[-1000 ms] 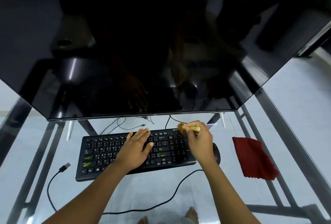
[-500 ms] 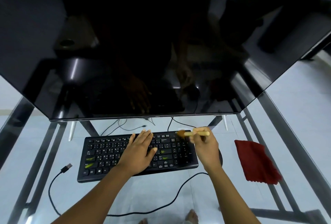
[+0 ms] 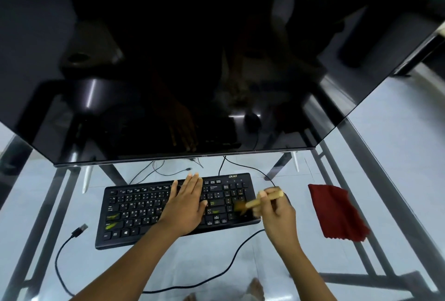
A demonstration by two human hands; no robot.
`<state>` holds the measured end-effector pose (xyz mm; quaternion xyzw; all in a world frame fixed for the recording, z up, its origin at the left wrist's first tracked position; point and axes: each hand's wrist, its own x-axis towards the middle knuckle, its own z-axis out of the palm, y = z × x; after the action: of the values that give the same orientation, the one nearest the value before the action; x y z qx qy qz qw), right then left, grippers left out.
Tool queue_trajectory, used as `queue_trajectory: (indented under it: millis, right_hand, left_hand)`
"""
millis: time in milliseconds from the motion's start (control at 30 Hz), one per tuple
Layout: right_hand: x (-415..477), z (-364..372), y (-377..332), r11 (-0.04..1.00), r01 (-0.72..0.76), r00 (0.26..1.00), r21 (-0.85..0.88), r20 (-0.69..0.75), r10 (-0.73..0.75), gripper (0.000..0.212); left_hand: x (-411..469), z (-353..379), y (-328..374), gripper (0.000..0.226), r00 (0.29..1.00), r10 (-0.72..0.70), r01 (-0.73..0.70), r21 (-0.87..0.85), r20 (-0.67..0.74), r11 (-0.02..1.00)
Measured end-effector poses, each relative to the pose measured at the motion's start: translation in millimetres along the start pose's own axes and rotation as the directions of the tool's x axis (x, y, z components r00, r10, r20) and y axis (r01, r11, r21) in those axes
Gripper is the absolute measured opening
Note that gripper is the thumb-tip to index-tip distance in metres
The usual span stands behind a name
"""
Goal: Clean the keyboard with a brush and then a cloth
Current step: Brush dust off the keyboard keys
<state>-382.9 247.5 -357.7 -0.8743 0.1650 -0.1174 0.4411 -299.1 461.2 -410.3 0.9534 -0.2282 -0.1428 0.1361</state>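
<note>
A black keyboard (image 3: 134, 214) lies on the glass desk, below a big dark monitor. My left hand (image 3: 185, 206) rests flat on the keys right of the middle, fingers straight. My right hand (image 3: 277, 216) grips a small wooden-handled brush (image 3: 261, 200) at the keyboard's right end. The blurred bristles sit on the number pad keys. A dark red cloth (image 3: 337, 214) lies crumpled on the glass to the right of the keyboard, apart from both hands.
The monitor (image 3: 192, 59) overhangs the far side of the desk. A loose USB cable (image 3: 77, 230) trails at the left of the keyboard. Another black cable (image 3: 216, 276) runs across the glass top (image 3: 216, 252) near me. Metal frame bars show under the glass.
My right hand has swept the brush from the keyboard's top right corner down toward me over the number pad. My left hand stays flat on the keys.
</note>
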Motion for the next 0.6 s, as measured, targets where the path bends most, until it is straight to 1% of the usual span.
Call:
queue_trajectory:
  millis: [33, 67, 167, 200, 233, 267, 300, 333, 367, 400, 433, 467, 533, 567, 600]
  right_hand:
    - [-7, 1, 1, 1.0, -0.003, 0.998, -0.003, 0.066, 0.003, 0.015]
    - [-13, 0, 3, 1.0, -0.021, 0.997, -0.005, 0.079, 0.021, 0.014]
    - [-14, -8, 15, 0.998, -0.049, 0.987, 0.05, -0.147, 0.056, 0.016]
    - [-12, -11, 14, 0.99, -0.072, 0.985, 0.121, -0.147, 0.09, 0.013]
    - [-9, -11, 12, 0.98, -0.108, 0.988, 0.169, -0.092, 0.125, 0.013]
    - [-8, -11, 9, 0.97, -0.146, 0.989, 0.195, 0.01, 0.147, 0.014]
    - [-6, -10, 8, 0.973, -0.163, 0.986, 0.166, 0.058, 0.156, 0.014]
    - [-4, -9, 7, 0.982, -0.14, 0.99, 0.127, 0.04, 0.136, 0.012]
    - [2, -8, 7, 0.984, -0.133, 0.99, 0.115, -0.042, 0.138, 0.011]
    - [8, -7, 8, 0.979, -0.141, 0.98, 0.145, -0.117, 0.158, 0.012]
    - [13, -6, 9, 0.969, -0.158, 0.973, 0.191, -0.139, 0.186, 0.012]
    - [17, -3, 6, 0.947, -0.198, 0.969, 0.252, -0.094, 0.228, 0.013]
    - [20, 5, 0, 0.935, -0.235, 0.972, 0.265, 0.072, 0.224, 0.015]
    - [20, 9, -2, 0.959, -0.208, 0.977, 0.194, 0.085, 0.195, 0.013]
    - [22, 12, -4, 0.979, -0.159, 0.987, 0.131, 0.027, 0.157, 0.012]
  left_hand:
    - [0, 0, 0, 0.062, 1.0, 0.002, -0.002, 0.0, -0.003, 1.0]
    - [-1, -1, 0, 0.061, 1.0, 0.003, -0.003, -0.002, -0.002, 1.0]
    - [0, -2, 1, 0.06, 1.0, -0.002, 0.002, -0.006, 0.005, 1.0]
    - [0, -2, 2, 0.059, 1.0, -0.006, 0.006, -0.007, 0.003, 1.0]
    - [1, -2, 2, 0.059, 1.0, -0.008, 0.008, -0.011, 0.002, 1.0]
    - [1, -2, 1, 0.058, 1.0, -0.008, 0.008, -0.021, 0.001, 1.0]
    - [1, -2, 1, 0.058, 1.0, -0.007, 0.007, -0.034, -0.001, 0.999]
    - [1, -2, 0, 0.058, 1.0, -0.005, 0.005, -0.05, -0.009, 0.999]
    - [1, -2, 0, 0.058, 1.0, -0.004, 0.003, -0.064, -0.021, 0.998]
    - [1, -2, 0, 0.058, 0.999, -0.003, 0.001, -0.073, -0.032, 0.997]
    - [1, -2, -1, 0.058, 0.999, 0.0, -0.003, -0.077, -0.04, 0.997]
    - [2, -2, -2, 0.058, 0.999, 0.005, -0.008, -0.08, -0.041, 0.997]
    - [1, -1, -4, 0.058, 0.999, 0.011, -0.015, -0.088, -0.047, 0.996]
    - [1, 0, -4, 0.058, 0.998, 0.013, -0.018, -0.094, -0.055, 0.995]
    - [1, 0, -4, 0.058, 0.998, 0.014, -0.02, -0.1, -0.062, 0.995]
